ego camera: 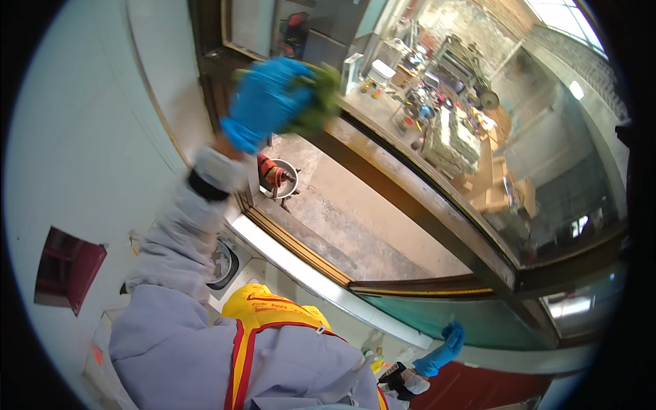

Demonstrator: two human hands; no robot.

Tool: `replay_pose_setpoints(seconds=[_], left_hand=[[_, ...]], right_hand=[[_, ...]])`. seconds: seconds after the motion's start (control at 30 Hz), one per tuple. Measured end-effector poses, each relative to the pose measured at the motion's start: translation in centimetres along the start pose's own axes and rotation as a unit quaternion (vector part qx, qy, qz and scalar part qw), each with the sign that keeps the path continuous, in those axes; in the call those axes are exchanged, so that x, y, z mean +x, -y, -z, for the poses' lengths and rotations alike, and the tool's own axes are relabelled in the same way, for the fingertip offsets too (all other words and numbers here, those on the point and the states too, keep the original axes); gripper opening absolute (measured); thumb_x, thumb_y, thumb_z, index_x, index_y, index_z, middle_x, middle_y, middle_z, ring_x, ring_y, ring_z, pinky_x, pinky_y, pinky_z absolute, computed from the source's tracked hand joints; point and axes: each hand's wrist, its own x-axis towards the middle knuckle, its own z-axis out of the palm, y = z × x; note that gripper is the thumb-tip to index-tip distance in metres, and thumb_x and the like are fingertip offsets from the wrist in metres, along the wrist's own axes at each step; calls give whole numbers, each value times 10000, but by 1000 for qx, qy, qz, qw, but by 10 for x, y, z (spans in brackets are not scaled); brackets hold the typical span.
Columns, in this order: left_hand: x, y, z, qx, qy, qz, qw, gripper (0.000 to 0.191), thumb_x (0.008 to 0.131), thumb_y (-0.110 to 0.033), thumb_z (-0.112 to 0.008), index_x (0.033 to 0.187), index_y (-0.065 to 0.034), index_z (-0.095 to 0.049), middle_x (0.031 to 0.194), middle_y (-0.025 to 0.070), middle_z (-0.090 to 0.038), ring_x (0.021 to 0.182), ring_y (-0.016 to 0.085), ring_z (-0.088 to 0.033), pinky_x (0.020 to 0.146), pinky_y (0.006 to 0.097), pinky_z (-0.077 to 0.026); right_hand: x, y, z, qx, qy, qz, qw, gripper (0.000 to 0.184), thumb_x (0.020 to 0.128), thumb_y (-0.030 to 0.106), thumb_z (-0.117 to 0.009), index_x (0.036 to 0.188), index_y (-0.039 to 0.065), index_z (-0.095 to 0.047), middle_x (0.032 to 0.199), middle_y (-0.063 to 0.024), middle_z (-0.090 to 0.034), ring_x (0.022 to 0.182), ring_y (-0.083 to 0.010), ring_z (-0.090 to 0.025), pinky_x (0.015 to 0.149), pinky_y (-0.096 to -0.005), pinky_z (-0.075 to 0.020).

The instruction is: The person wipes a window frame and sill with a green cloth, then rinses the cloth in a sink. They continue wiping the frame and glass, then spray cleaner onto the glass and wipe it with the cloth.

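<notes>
My left hand (274, 97), in a blue glove, is raised to the brown window frame and grips a green cloth (320, 100). Hand and cloth are blurred; the cloth lies over the frame's corner by a horizontal rail (400, 179). Glass panes fill the part above the rail, and below it a window opening shows a concrete floor. My right hand (443, 348), also gloved in blue, is low on the right beside a green lower pane (461, 318). Its fingers look partly curled, and nothing shows in them, but their grip is unclear.
A white tiled sill (307, 279) runs below the window track (302, 246). A pale wall (92, 128) stands close on my left, with a dark red patch (69, 269). Outside are a round metal basin (287, 179), cardboard boxes (497, 189) and a wheeled machine (461, 66).
</notes>
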Motion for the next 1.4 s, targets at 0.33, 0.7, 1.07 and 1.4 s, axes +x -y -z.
replay_pose_setpoints(seconds=[0.33,0.7,1.07,1.4], left_hand=[[0,78,55,221,-80,82,969,237,874,-270,-682,1013,-78,-679,945,141,-685,879,337,-641,799,435,-533],[-30,-224,-103,-108,106,-74,986,225,810,-224,-644,997,-100,-637,977,96,-625,919,296,-623,789,414,-521],[-8,-12,1,45,-29,16,998,216,839,-142,-607,1027,-78,-690,922,157,-683,825,343,-661,751,400,-548],[10,81,73,322,-46,139,935,239,962,-291,-501,1022,-92,-619,1031,186,-660,922,417,-623,750,492,-534]], right_hand=[[2,-33,45,3,-39,-5,999,264,964,230,-543,1070,29,-678,923,-47,-644,757,-145,-526,716,-299,-446],[64,-13,-26,30,38,105,993,298,974,249,-499,1090,26,-659,969,-51,-622,865,-170,-557,793,-323,-466],[110,-29,-45,30,25,160,986,375,981,190,-592,1297,-1,-525,1213,-110,-583,1079,-205,-554,943,-348,-482],[112,-27,-35,-12,60,144,988,340,971,126,-576,1292,23,-540,1216,-91,-577,1078,-205,-544,1002,-332,-457]])
